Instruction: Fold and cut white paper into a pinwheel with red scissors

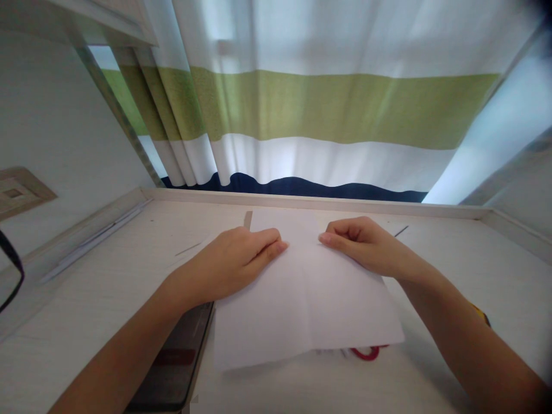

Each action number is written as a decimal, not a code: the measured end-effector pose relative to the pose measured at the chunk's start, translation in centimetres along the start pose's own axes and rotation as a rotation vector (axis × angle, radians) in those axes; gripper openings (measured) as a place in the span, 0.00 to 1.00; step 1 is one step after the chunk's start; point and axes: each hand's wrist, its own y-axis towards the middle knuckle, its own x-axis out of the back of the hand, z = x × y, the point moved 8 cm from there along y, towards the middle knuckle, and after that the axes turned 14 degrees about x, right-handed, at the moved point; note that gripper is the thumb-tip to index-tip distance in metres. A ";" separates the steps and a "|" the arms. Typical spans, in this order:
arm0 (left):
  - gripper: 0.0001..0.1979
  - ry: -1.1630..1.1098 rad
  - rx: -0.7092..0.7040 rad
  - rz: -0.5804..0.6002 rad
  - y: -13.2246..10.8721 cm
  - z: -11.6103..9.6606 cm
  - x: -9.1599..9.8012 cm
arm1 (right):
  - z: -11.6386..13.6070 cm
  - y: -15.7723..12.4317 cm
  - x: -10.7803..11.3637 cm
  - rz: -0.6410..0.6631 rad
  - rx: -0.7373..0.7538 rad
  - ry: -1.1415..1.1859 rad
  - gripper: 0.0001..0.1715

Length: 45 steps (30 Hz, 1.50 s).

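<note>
A white sheet of paper point(276, 322) with a crease down its middle is held over the desk, its near edge raised a little. My left hand point(237, 253) is closed on the paper's left part, thumb and curled fingers pinching it. On the other side my right hand point(360, 241) pinches the sheet between thumb and bent forefinger. Under the near right corner a red loop point(367, 353), like a scissor handle, peeks out; the rest of it is hidden.
A dark flat device point(176, 362) lies under my left forearm. Thin dark sticks rest on the white desk point(86, 322), one beyond my right hand point(402, 230). A striped curtain point(319, 109) hangs behind the desk's raised back edge. Something yellow and black point(479, 313) shows beside my right forearm.
</note>
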 end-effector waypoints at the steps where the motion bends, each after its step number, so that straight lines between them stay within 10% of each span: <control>1: 0.18 -0.006 -0.002 0.004 0.1 0.0 0.0 | 0.0 0.0 0.0 -0.005 -0.003 -0.003 0.18; 45: 0.17 -0.158 0.016 -0.004 0.4 0.2 0.1 | -0.2 0.0 0.5 -0.098 -0.041 0.047 0.19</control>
